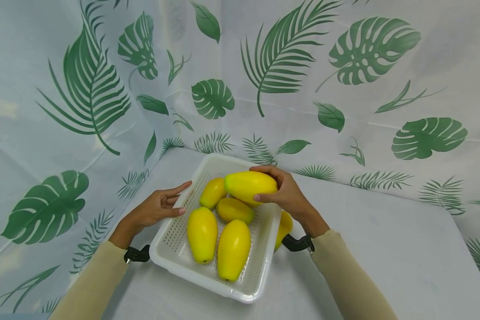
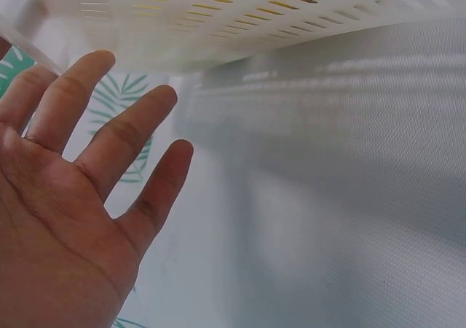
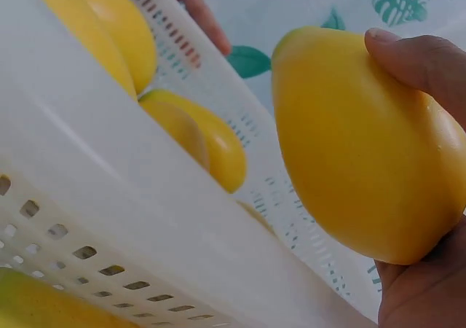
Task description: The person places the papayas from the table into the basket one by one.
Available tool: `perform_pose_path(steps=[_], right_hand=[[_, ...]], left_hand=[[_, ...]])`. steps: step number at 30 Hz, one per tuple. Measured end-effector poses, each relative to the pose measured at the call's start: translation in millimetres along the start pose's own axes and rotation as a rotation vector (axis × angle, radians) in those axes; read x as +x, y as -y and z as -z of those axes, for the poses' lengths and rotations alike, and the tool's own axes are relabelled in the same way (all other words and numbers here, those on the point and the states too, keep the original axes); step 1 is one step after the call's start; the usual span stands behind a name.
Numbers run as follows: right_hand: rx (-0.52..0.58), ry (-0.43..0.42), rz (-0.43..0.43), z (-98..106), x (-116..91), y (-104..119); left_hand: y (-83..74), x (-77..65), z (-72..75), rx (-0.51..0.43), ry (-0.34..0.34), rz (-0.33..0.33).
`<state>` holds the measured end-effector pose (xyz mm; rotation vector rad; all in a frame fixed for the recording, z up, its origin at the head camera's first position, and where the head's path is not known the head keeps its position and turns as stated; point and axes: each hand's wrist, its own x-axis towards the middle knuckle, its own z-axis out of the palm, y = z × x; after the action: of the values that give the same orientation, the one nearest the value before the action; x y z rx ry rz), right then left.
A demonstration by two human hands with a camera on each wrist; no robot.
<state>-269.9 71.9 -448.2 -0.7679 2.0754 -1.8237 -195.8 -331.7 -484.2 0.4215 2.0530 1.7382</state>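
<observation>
A white perforated plastic basket (image 1: 208, 280) holds several yellow papayas, two large ones (image 1: 234, 251) near its front and smaller ones (image 1: 235, 210) behind. My right hand (image 1: 287, 193) grips another papaya (image 1: 245, 184) over the basket's back right part, thumb on one side and fingers round the other. In the right wrist view this papaya (image 3: 357, 146) is above the basket rim. My left hand (image 1: 156, 209) is at the basket's left wall, thumb and index finger stretched to the rim. Its other fingers (image 2: 120, 138) are spread beside the wall in the left wrist view.
One more papaya (image 1: 284, 227) lies outside the basket's right wall, partly hidden by it. White cloth (image 1: 367, 249) covers the table. Leaf-printed curtains (image 1: 279, 115) rise behind and at the left. A black strap (image 1: 297, 243) sits at each wrist.
</observation>
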Motion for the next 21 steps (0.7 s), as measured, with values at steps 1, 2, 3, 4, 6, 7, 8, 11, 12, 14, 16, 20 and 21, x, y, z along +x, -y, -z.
perform_pose_path(steps=[1, 2, 3, 4, 6, 7, 8, 11, 12, 14, 16, 20, 21], right_hand=[[0.0, -0.001, 0.006, 0, 0, 0], [0.0, -0.004, 0.013, -1, 1, 0], [0.0, -0.007, 0.02, -1, 1, 0], [0.001, -0.012, 0.029, 0, 1, 0], [0.0, -0.023, 0.045, 0, 0, 0], [0.001, -0.029, 0.053, 1, 0, 0], [0.001, -0.033, 0.06, 2, -1, 0], [0.009, -0.047, 0.079, 4, -5, 1], [0.015, -0.054, 0.085, 6, -7, 2], [0.032, -0.067, 0.11, 9, -10, 2], [0.065, -0.082, 0.136, 13, -14, 2], [0.134, -0.112, 0.191, 22, -22, 2], [0.146, -0.117, 0.201, 24, -24, 2]], left_hand=[[0.0, 0.0, 0.0, 0.001, -0.001, 0.001], [-0.1, 0.1, -0.1, 0.003, -0.002, 0.003], [0.0, 0.2, -0.1, 0.005, -0.004, 0.004], [0.2, 0.4, -0.1, 0.007, -0.006, 0.006], [0.3, 0.6, 0.0, 0.007, -0.009, 0.008], [0.7, 0.8, 0.0, 0.008, -0.008, 0.007], [0.9, 0.9, -0.1, 0.006, -0.009, 0.008], [1.3, 1.3, -0.2, 0.003, -0.01, 0.009], [1.5, 1.4, -0.2, 0.003, -0.009, 0.008], [1.9, 1.6, -0.1, 0.001, -0.008, 0.007], [2.5, 2.0, 0.1, 0.0, -0.004, 0.003], [3.1, 1.8, 0.4, 0.0, -0.002, -0.001], [3.2, 1.6, 0.5, 0.001, -0.003, -0.001]])
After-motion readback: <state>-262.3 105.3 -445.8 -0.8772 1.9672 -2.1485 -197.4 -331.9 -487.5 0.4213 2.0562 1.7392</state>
